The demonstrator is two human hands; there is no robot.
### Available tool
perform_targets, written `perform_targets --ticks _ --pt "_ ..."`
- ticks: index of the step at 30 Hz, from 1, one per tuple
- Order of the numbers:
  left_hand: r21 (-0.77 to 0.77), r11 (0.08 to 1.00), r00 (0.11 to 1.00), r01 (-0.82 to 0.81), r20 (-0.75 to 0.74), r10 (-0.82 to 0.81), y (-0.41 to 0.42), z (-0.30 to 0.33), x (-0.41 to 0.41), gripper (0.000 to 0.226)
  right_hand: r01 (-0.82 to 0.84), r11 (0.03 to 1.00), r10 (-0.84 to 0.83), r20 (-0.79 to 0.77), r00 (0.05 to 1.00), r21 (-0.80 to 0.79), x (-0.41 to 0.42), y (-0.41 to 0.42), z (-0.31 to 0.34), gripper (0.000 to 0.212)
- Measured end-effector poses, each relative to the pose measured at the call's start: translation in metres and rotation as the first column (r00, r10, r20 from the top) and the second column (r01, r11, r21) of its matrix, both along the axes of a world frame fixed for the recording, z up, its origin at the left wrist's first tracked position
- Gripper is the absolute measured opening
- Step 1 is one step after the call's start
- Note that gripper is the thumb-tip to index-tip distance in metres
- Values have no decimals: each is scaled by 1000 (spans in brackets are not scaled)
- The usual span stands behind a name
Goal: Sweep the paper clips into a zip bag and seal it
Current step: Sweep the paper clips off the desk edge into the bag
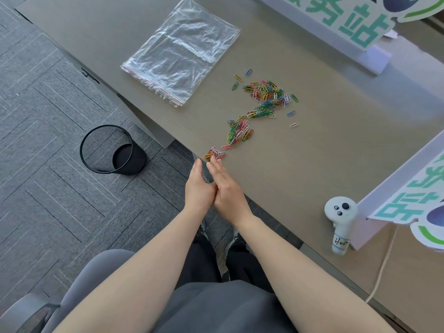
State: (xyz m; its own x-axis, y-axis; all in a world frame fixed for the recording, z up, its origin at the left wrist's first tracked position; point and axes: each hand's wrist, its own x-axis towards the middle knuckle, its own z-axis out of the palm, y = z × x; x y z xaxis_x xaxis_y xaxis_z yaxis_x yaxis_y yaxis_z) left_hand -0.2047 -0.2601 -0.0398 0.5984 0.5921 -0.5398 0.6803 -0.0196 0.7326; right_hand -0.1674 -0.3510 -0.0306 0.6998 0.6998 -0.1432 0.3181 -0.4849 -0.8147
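Coloured paper clips lie scattered in a trail across the brown table, from a dense heap in the middle down to a small cluster at the table's near edge. A stack of clear zip bags with red seal lines lies flat further back on the table. My left hand and my right hand are side by side at the table edge, fingers straight, heels touching, fingertips just short of the small cluster. Neither hand holds anything.
A black mesh waste bin stands on the grey carpet left of the table. A white handheld controller lies at the table's right. White signs with green lettering stand at the back right and right.
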Motion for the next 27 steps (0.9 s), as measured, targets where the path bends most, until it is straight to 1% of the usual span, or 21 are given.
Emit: perform_targets --ticks 2,4,5,9,11,13,20,23,27 --pt "1 1000 1000 12 -8 -12 1 0 -1 85 86 996 -87 33 996 26 12 0 2 67" --pt "-34 999 1000 8 0 -8 3 0 -1 88 153 988 -151 77 986 -18 28 2 3 71" --pt "-63 998 1000 -1 11 2 3 0 -2 88 159 986 -154 95 983 -47 37 4 4 71" --pt "-123 992 999 -29 37 34 4 -1 -1 88 132 970 -84 227 970 -203 66 11 1 71" --pt "-135 990 998 -37 36 42 3 -2 -1 88 135 951 -66 242 968 -278 76 13 -2 72" --pt "-127 991 999 -34 29 38 3 -3 -1 88 110 944 -38 227 973 -311 79 15 -5 72" --pt "-75 997 999 -32 13 33 6 -6 -1 90 18 962 47 228 973 -272 58 16 -10 69" --pt "-29 999 1000 -21 -10 20 9 -5 0 91 -14 967 75 230 970 -254 49 16 -10 69" --pt "16 1000 1000 -13 -18 13 13 -3 1 87 -42 970 102 243 965 -239 39 18 -12 69"
